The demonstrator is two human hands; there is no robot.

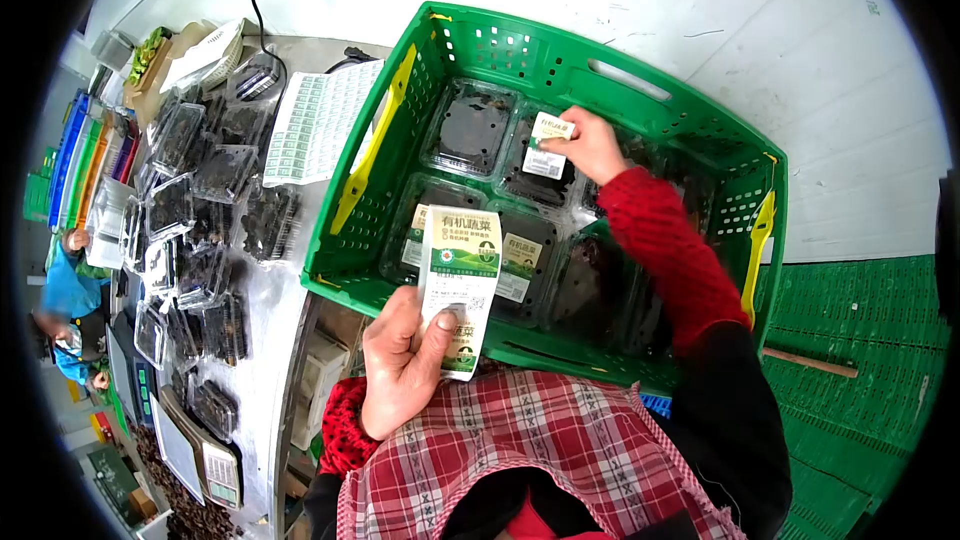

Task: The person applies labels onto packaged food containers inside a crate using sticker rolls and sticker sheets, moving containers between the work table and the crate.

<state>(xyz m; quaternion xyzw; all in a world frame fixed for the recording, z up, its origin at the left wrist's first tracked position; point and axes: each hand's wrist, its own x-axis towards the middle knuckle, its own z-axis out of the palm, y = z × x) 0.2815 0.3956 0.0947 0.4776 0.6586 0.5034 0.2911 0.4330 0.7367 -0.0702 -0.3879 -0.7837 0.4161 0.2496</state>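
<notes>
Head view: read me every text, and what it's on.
"有机蔬菜": white-green paper strip, left hand.
"蔬菜": lower on that strip, partly covered.
"有机蔬菜": cream paper label, right hand.
"有机蔬菜": cream-green label, clear plastic box.
Unreadable: fine print, white-green label sheet, pale scale panel.

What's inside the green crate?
Clear boxes with dark contents; labels show on some. The right hand, red sleeve and label strip hide parts of them; anything under the boxes is covered.

Crate [568, 90] is green, apron [560, 415] red plaid, labels [464, 262] cream-green, punnet contents [474, 128] perhaps blackish.
</notes>
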